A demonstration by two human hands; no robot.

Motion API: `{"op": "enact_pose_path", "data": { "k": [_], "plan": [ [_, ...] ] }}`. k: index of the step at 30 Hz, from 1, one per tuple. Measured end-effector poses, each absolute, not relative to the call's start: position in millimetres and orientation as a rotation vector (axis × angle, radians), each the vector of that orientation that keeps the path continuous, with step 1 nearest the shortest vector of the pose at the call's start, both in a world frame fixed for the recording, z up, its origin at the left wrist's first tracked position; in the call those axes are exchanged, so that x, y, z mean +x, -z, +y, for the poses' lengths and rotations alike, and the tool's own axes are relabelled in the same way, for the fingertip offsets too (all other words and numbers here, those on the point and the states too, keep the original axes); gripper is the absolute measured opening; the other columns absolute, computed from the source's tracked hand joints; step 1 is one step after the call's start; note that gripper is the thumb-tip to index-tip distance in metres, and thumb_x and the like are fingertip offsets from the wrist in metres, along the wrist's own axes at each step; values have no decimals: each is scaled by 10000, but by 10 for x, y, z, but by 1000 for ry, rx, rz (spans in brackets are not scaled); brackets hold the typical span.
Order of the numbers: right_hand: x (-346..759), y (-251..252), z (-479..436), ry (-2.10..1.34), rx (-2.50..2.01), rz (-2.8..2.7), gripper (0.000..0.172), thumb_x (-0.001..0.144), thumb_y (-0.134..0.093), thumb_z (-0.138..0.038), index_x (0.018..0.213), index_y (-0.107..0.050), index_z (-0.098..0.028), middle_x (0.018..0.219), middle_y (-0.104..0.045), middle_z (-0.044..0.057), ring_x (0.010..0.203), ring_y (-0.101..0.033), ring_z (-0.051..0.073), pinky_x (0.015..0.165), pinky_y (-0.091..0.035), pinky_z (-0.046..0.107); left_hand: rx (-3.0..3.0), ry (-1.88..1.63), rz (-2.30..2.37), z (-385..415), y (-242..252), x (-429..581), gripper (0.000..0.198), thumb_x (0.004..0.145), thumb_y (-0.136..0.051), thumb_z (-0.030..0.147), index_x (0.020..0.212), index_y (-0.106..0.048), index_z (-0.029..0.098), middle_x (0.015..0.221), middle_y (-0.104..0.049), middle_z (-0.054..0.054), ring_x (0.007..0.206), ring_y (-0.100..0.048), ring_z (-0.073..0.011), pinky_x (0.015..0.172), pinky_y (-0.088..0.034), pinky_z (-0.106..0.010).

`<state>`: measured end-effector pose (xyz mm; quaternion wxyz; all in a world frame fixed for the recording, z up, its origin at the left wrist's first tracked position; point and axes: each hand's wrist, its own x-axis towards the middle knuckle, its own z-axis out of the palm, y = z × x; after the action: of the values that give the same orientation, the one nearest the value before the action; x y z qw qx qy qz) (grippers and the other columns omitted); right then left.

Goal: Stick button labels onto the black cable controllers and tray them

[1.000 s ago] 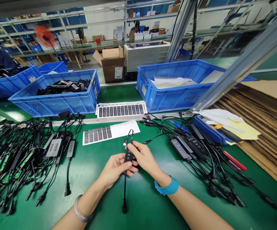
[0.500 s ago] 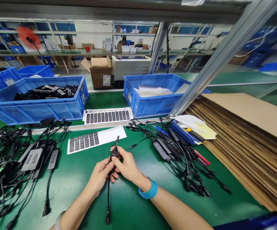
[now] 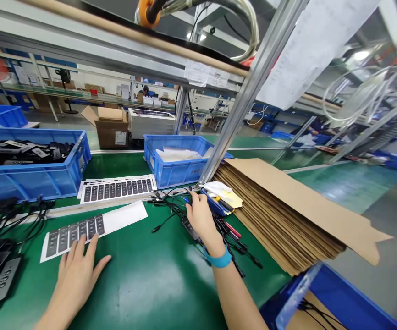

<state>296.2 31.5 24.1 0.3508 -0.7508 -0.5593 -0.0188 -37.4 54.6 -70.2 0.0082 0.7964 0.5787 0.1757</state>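
My left hand (image 3: pixel 76 272) lies flat on the green table (image 3: pixel 150 279), fingers spread, with its fingertips on the near end of a white label strip (image 3: pixel 116 222) carrying black stickers. My right hand (image 3: pixel 201 220), with a blue wristband, reaches out to a pile of black cabled controllers (image 3: pixel 234 240) at the right. Its fingers are together and curved down over a black controller (image 3: pixel 189 228) that sticks out from under the palm. A second sticker sheet (image 3: pixel 118 188) lies farther back.
More black controllers and cables (image 3: pixel 2 238) lie at the left edge. Two blue bins (image 3: pixel 30 178) (image 3: pixel 178 172) stand behind. A stack of cardboard sheets (image 3: pixel 288 215) fills the right, with a small blue tray (image 3: pixel 215 206) beside a slanted metal post (image 3: pixel 239 105). Another blue bin (image 3: pixel 339 302) sits bottom right.
Both hands held one controller in front of me. Now my right hand has carried it to the right-hand pile, my left hand has let go and dropped flat by the label strip; my view swung right.
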Motion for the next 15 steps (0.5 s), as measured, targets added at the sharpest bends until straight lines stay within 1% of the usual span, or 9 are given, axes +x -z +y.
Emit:
{"op": "enact_pose_path", "data": {
  "k": [2, 3, 5, 7, 8, 9, 11, 15],
  "plan": [
    [2941, -266, 339, 80, -2008, -1455, 433, 858, -505, -101, 1289, -507, -75, 1244, -482, 286, 1133, -507, 393, 925, -407, 556, 2515, -398, 1928, 563, 780, -376, 691, 864, -357, 493, 1379, -481, 50, 1439, -443, -276, 1346, -368, -457, 994, -361, -613],
    [2867, -257, 382, 52, -1999, -1522, 438, 863, -507, -102, 1299, -503, -74, 1256, -478, 284, 1149, -495, 393, 938, -399, 556, 2519, -336, 1943, 561, 796, -366, 676, 868, -366, 470, 1391, -471, 56, 1449, -436, -269, 1356, -359, -451, 998, -348, -618],
    [2631, -197, 530, -84, -1895, -1722, 399, 883, -519, -123, 1281, -538, -117, 1222, -536, 216, 1142, -517, 335, 962, -415, 485, 2519, -252, 1922, 536, 782, -342, 638, 887, -382, 428, 1408, -456, 67, 1461, -433, -253, 1365, -362, -428, 1013, -331, -617],
    [2331, -93, 728, -243, -1735, -1888, 318, 879, -554, -132, 1190, -613, -165, 1112, -614, 127, 1061, -577, 258, 938, -451, 383, 2504, -209, 1895, 499, 725, -325, 597, 913, -389, 387, 1413, -451, 67, 1456, -446, -246, 1360, -383, -410, 1020, -331, -613],
    [2173, -29, 831, -302, -1672, -1939, 280, 865, -576, -124, 1132, -647, -175, 1059, -639, 98, 1009, -600, 232, 915, -465, 350, 2497, -209, 1892, 482, 694, -319, 572, 924, -388, 364, 1409, -456, 70, 1451, -455, -243, 1354, -396, -402, 1023, -332, -612],
    [2018, 38, 932, -355, -1615, -1978, 253, 850, -591, -109, 1083, -669, -171, 1021, -652, 87, 969, -614, 220, 897, -473, 337, 2497, -222, 1890, 468, 665, -315, 547, 930, -384, 335, 1402, -467, 72, 1442, -468, -240, 1345, -412, -395, 1024, -334, -613],
    [1727, 174, 1111, -432, -1524, -2020, 224, 830, -599, -86, 1026, -691, -146, 985, -661, 98, 938, -622, 228, 885, -479, 350, 2501, -265, 1885, 457, 623, -310, 509, 934, -386, 299, 1384, -494, 89, 1429, -489, -231, 1330, -433, -390, 1021, -336, -622],
    [1293, 352, 1317, -462, -1454, -1993, 180, 817, -629, -123, 981, -701, -128, 986, -645, 129, 995, -595, 284, 909, -465, 422, 2486, -306, 1904, 474, 596, -305, 475, 911, -428, 296, 1328, -564, 112, 1395, -531, -219, 1298, -468, -394, 1012, -345, -624]
  ]
}}
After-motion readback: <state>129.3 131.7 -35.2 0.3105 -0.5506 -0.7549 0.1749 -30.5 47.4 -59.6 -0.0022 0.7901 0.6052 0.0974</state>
